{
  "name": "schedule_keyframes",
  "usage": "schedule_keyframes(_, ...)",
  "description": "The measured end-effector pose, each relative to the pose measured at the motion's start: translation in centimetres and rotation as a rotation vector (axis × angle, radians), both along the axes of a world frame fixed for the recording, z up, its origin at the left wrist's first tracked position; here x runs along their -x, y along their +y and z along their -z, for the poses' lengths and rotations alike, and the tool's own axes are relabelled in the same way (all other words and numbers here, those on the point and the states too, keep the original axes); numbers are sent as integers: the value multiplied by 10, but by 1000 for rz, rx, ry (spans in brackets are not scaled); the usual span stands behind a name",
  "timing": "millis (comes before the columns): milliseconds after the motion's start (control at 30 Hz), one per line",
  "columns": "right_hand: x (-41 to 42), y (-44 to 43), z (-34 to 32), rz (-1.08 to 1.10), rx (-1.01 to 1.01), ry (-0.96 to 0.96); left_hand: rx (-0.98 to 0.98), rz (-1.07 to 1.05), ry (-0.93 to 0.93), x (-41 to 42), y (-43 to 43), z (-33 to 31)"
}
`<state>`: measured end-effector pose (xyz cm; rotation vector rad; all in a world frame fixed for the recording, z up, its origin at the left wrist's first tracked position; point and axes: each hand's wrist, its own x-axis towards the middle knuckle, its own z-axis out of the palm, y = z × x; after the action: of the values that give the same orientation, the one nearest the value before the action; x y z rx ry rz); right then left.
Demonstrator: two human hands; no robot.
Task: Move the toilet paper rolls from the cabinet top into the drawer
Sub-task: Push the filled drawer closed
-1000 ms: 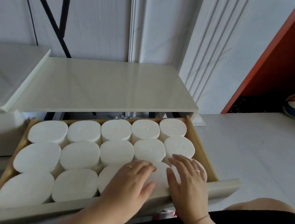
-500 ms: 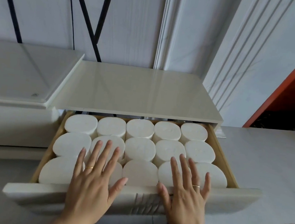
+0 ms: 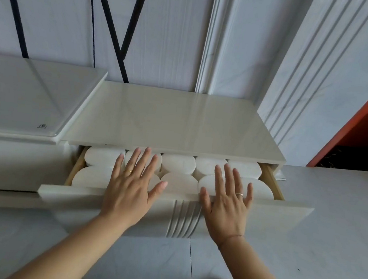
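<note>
The left hand [image 3: 131, 186] and right hand [image 3: 226, 202] lie flat, fingers [image 3: 144, 160] straight and spread wide, gripping nothing. Under and between the fingers, toilet paper rolls [image 3: 177, 164] stand packed on end in the half-open drawer [image 3: 262, 209], whose front edge is beneath the palms. The cabinet top [image 3: 180, 120] lies just beyond the fingertips.
</note>
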<state>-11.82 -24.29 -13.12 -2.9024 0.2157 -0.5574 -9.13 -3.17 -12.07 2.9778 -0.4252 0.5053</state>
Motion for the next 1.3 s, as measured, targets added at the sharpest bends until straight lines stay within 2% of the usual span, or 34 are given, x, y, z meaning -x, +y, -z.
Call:
schedule_keyframes(500,-110,-5,5,-44,29,0,24,-70,50,-106,-3,1)
schedule_keyframes(933,-121,-3,9,-13,48,-108,53,-33,20,-114,-4,-1)
schedule_keyframes(1300,-125,-2,12,-7,38,-206,83,12,-100,-116,-3,2)
